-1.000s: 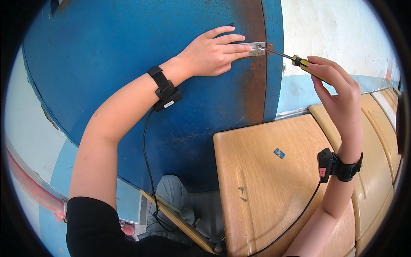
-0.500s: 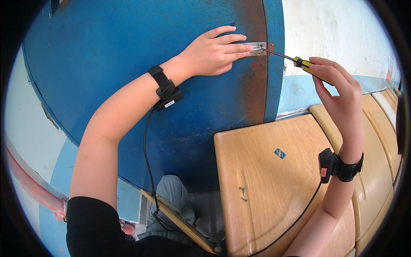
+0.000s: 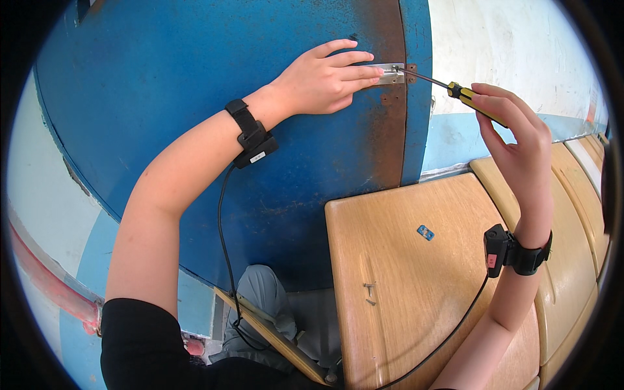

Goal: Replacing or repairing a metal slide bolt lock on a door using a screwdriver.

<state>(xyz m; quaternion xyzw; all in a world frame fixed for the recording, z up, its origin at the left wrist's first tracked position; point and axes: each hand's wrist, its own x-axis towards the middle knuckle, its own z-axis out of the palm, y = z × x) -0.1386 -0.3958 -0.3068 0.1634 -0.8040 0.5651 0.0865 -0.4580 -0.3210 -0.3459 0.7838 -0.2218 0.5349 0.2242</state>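
A silver metal door bolt [image 3: 391, 78] lies against the rusty edge of the blue door [image 3: 292, 188]. My left hand [image 3: 325, 79] rests flat on the door with fingers spread, two fingertips pressing the bolt's left part, which they hide. In my right hand [image 3: 517, 123] is a screwdriver [image 3: 465, 95] with a yellow and black handle, gripped between thumb and fingers. Its long shaft slants up and left, and the tip meets a screw on the bolt plate. Beside the bolt, on the frame, sits a small rusty plate [image 3: 411, 73].
Below stands a wooden desk [image 3: 429, 286] bearing a small blue plate with holes [image 3: 426, 233] and a few loose screws [image 3: 369, 286]. More wooden desktops [image 3: 565, 240] adjoin at right. Black cables [image 3: 221, 227] hang from both wrist straps. A red pipe [image 3: 55, 279] runs along the left wall.
The screwdriver and my right hand have shifted very slightly to the right and down, the tip still at the screw. My left hand keeps its place on the bolt.
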